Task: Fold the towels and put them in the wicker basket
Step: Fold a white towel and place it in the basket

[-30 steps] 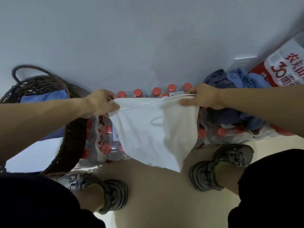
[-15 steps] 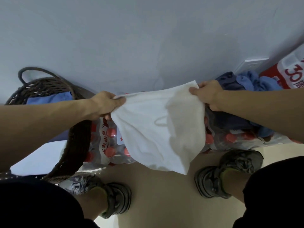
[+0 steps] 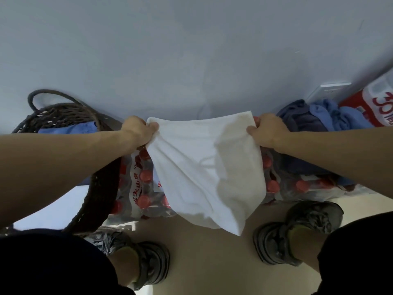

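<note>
**One white towel up, two hands on it**

Head cam: left hand (image 3: pixel 139 132) and right hand (image 3: pixel 265 133) each grip a top corner of one white towel (image 3: pixel 204 167), hanging over shrink-wrapped bottles (image 3: pixel 142 188). Wicker basket (image 3: pixel 100 188) sits left with one blue towel (image 3: pixel 68 130) inside. Two more towels (image 3: pixel 314 116) piled right.

Blue-grey wall (image 3: pixel 191 50), seemingly beige floor (image 3: pixel 202 262)

wicker basket (image 3: pixel 102 188): part behind arm | red package (image 3: pixel 380 103): cut off right
</note>
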Motion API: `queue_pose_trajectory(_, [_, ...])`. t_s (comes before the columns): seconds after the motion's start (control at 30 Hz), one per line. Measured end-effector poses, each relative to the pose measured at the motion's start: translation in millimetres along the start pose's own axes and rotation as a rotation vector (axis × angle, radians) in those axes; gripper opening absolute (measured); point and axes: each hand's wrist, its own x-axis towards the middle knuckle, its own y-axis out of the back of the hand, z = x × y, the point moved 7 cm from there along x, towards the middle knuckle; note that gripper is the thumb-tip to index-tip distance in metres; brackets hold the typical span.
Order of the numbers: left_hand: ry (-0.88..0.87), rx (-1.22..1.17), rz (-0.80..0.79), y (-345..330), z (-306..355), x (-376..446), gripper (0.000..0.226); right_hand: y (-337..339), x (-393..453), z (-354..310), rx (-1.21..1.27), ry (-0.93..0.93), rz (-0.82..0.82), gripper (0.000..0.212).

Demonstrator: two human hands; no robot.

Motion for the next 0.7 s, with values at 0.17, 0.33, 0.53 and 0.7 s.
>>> queue_pose_trajectory(0.17, [0.05, -0.048, -0.014, -8, -4, 0, 0.048, -4, -6, 11, 0.124, -0.01, 0.067, 0.042])
queue_pose_trajectory(0.33, [-0.036, 0.187, 0.024, 9, -3, -17, 0.047, 3, -34, -21, -0.111, 0.375, 0.182, 0.035])
queue_pose_trajectory(0.53, [0.016, 0.394, -0.404, -25, -25, -97, 0.032, -38, -78, -52, -0.252, 0.71, -0.232, 0.046])
queue_pose_trajectory(0.7, [0.153, 0.159, -0.294, -57, -48, -132, 0.038, -29, -86, -52, -0.654, 0.844, -0.057, 0.067])
